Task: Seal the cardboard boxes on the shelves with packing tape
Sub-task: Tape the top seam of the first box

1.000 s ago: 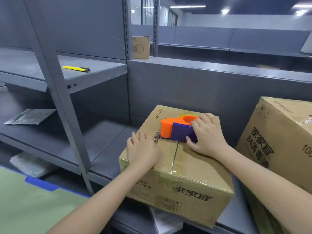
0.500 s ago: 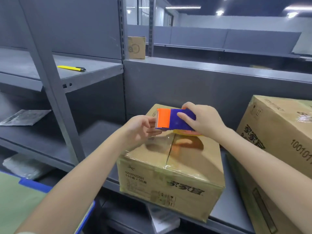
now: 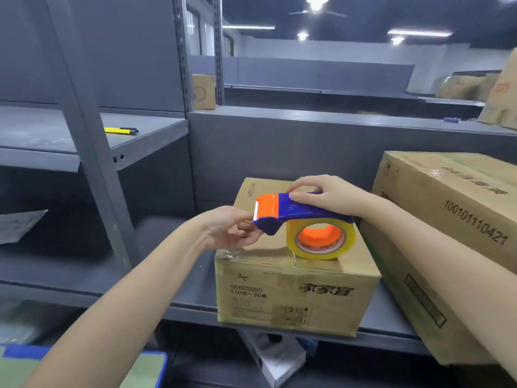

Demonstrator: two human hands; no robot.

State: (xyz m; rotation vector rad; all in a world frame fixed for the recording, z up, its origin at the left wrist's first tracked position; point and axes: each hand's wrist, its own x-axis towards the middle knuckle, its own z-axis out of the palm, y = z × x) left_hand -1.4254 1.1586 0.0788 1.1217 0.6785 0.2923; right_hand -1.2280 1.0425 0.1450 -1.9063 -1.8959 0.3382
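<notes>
My right hand (image 3: 333, 196) wraps over the blue handle of the tape dispenser (image 3: 291, 212), its grip pressed together around it, holding it just above the small cardboard box (image 3: 293, 292). The dispenser has a blue body, an orange head with a serrated blade at its left end, and a roll of clear yellowish tape (image 3: 321, 239) on an orange core; the roll's lower edge looks to touch the box top. Red lettering runs round the core, too small for me to read. My left hand (image 3: 232, 229) sits just left of the blade, its grip pinching at the tape end below the orange head.

The box stands on the grey shelf (image 3: 193, 306), its top glossy with tape. Its front face reads "100101032601" and "110 × 36", with bold Chinese characters to the right. Just right of it leans a larger box (image 3: 447, 219) printed "100101110421".
</notes>
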